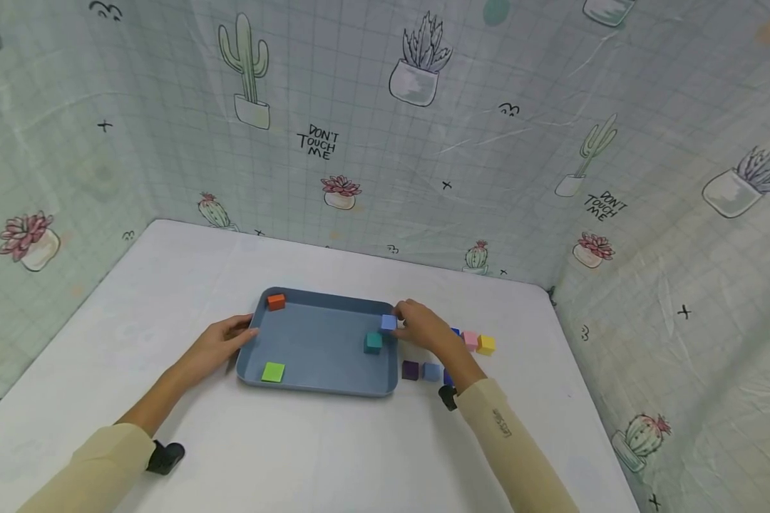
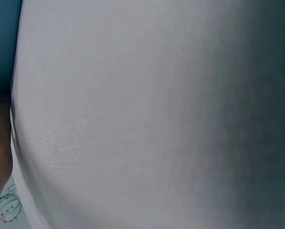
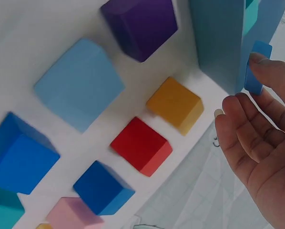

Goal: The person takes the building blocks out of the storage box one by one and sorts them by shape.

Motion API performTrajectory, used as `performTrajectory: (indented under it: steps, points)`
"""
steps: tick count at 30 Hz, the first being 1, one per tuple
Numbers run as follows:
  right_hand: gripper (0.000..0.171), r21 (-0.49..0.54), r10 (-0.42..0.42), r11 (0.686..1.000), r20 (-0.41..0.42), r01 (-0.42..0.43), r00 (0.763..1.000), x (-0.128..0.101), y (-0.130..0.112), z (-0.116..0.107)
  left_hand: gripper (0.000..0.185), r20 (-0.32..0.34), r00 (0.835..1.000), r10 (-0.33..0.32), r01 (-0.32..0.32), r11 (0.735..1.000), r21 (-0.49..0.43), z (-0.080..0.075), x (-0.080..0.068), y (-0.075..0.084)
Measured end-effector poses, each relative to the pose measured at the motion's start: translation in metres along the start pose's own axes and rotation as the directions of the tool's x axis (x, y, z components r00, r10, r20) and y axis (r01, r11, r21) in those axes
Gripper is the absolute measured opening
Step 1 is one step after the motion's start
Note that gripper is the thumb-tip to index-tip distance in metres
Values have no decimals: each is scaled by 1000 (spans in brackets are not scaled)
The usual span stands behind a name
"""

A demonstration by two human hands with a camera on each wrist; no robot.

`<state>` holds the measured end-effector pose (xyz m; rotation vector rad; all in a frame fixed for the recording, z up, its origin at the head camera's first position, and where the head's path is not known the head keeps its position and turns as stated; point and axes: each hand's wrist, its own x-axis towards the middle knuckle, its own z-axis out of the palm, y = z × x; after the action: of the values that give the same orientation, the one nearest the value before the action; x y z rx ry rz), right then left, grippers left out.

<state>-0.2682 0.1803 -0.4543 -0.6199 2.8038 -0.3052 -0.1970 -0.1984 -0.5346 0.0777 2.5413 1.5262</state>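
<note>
My right hand point(image 1: 425, 329) pinches a light blue block point(image 1: 388, 323) between thumb and fingers, at the right rim of a blue-grey tray point(image 1: 324, 345). In the right wrist view the same block point(image 3: 258, 67) shows at the fingertips beside the tray wall point(image 3: 218, 40). A teal block point(image 1: 373, 343) sits in the tray just in front of it. On the other side, my left hand point(image 1: 213, 350) grips the tray's left rim, thumb over the edge. Inside the tray's left part lie an orange-red block point(image 1: 276, 302) at the back and a lime green block point(image 1: 273, 372) at the front.
Right of the tray, several blocks stand on the white table point(image 1: 282, 442): dark purple point(image 1: 410, 370), light blue point(image 1: 431, 372), pink point(image 1: 470, 340) and yellow point(image 1: 485, 345). The right wrist view adds a red block point(image 3: 141, 145) and an orange-yellow one point(image 3: 176, 105). A printed curtain point(image 1: 372, 142) surrounds the table.
</note>
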Motion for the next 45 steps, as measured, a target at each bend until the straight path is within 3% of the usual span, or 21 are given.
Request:
performTrajectory:
  steps: [17,29,45]
  points:
    - [31,38,5,999,-72,-2,997,-33,34,-2,70,5,1000,-3,3,1000,22,1,-1,4]
    - [37,13,86,996,-55,-86,995,-61,68,0,70,7,1000,6,-6,1000,3,0,-1,2]
    - [36,136,146,981,-72,-135,987,-95,97,5,72,13,1000,1,-1,1000,7,1,0,2]
